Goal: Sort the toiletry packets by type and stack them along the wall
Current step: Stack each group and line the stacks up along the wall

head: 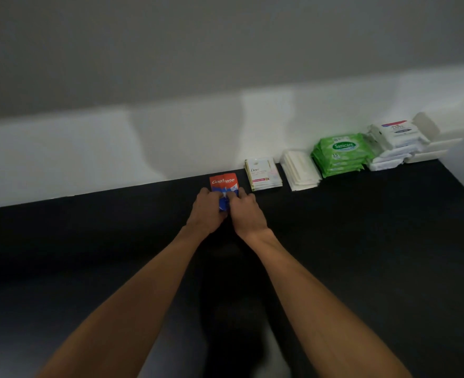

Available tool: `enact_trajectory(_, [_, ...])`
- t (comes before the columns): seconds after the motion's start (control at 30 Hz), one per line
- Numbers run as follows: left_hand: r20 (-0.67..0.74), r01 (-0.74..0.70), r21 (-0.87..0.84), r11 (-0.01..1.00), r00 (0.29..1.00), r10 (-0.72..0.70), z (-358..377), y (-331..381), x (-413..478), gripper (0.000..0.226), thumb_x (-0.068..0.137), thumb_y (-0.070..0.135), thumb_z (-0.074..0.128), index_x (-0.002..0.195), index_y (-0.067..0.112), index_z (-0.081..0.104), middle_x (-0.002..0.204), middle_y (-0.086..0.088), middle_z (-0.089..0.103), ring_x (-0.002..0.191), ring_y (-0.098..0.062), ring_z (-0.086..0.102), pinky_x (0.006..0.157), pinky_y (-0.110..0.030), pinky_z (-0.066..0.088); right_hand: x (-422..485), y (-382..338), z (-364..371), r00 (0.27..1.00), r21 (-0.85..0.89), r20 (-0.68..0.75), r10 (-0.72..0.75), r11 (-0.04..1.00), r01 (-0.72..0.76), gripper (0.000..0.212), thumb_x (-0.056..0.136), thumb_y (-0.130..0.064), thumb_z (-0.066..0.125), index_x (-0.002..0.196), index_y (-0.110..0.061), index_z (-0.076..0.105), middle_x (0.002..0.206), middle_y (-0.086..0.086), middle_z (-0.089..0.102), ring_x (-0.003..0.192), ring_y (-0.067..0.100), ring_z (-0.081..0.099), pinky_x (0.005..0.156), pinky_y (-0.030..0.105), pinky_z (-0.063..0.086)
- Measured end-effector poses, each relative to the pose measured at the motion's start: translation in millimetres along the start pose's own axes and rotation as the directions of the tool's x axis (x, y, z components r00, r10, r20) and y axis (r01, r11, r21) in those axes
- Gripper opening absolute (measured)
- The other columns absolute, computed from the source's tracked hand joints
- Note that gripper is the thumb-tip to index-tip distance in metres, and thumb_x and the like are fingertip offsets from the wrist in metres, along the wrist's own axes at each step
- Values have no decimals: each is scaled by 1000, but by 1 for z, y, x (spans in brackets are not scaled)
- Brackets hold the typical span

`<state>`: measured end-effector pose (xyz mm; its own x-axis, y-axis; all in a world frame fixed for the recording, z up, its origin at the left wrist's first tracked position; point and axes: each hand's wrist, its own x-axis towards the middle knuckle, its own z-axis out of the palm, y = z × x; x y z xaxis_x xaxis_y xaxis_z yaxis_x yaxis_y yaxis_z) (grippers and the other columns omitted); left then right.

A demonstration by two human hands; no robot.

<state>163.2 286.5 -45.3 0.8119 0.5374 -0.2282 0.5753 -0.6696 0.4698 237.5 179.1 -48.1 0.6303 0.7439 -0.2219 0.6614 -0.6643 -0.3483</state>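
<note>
Two bare forearms [132, 296] come in from the bottom edge and meet over the middle of the black worktop [361, 241]. The left hand [206, 211] and right hand [245, 214] are knuckle to knuckle. Each grip is clamped on the near, blue end of the Colgate packets [223, 182], fingers curled over it from either side. The packets lie flat on the worktop, running out past the fingertips, their far end close against the wall [116, 148]. The hands cover the near end, so the number in the pile can't be told. The top is red with white lettering, and the broken lettering suggests two packets overlapping. Rightward along the wall sits a Dove sachet stack [263, 174], then a plain white packet stack [301, 170] near it. Next come green Sanicare wipes [340, 155], then white Dove wipe packs [394, 143]. White boxes [430, 148] sit blurred at the end.
</note>
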Motion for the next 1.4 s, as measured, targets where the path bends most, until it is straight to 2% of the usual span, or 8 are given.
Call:
enact_trajectory(0.1, [-10,-30,4,1000,1000,30,-3,3,6,54,91,24,81,139,10,60,156,-12,40,138,-27,50,118,-41,40,5,1,-1,1000,-4,-20,-3,1000,3,59,103,-20,68,156,-16,42,162,17,37,146,40,41,112,52,49])
enact_trajectory(0.17, [-8,-46,7,999,999,46,-4,5,12,57,90,24,82,140,8,59,158,-12,43,141,-28,49,122,-44,39,7,2,-1,1000,-6,-26,-4,1000,4,60,103,-21,68,157,-17,42,165,17,35,148,41,40,111,54,49])
enact_trajectory(0.27, [16,-55,-9,998,998,55,-7,6,19,64,87,27,85,142,10,57,152,-12,50,139,-29,52,121,-45,41,9,5,-2,999,-12,-32,-5,1000,5,63,102,-21,69,158,-19,40,168,16,31,151,42,37,112,55,48])
enact_trajectory(0.47, [58,-72,14,997,996,72,-13,7,27,79,83,26,90,150,12,52,158,-11,44,144,-30,45,123,-48,38,12,10,-2,999,-4,-30,-22,1000,21,71,100,-17,70,162,-21,35,171,13,27,154,44,32,113,58,47])
enact_trajectory(0.97, [53,-166,-46,985,984,169,-20,5,27,76,82,21,90,149,11,56,161,-11,43,149,-29,42,128,-46,30,9,14,7,991,84,-126,-48,995,59,64,100,-9,69,159,-20,44,172,7,33,154,39,34,118,54,46])
enact_trajectory(1.13, [34,-139,-91,986,989,143,-19,-3,25,76,76,21,93,142,8,58,153,-12,47,141,-29,49,123,-45,37,7,17,5,991,143,-117,-65,986,81,67,102,-8,66,162,-20,40,172,9,32,158,34,31,125,53,36])
enact_trajectory(1.27, [25,-88,-109,990,996,92,-19,-4,20,68,83,24,88,143,12,58,150,-15,45,134,-31,50,116,-41,41,9,15,8,990,164,-128,-55,984,76,67,101,-12,68,161,-22,40,171,13,32,148,36,46,121,51,43])
enact_trajectory(1.4, [11,-39,-100,994,999,41,-14,-4,17,70,84,29,88,145,14,57,145,-15,51,134,-30,51,113,-41,41,8,11,14,994,159,-109,4,987,13,60,104,-22,66,159,-21,42,166,17,36,145,37,48,119,50,45])
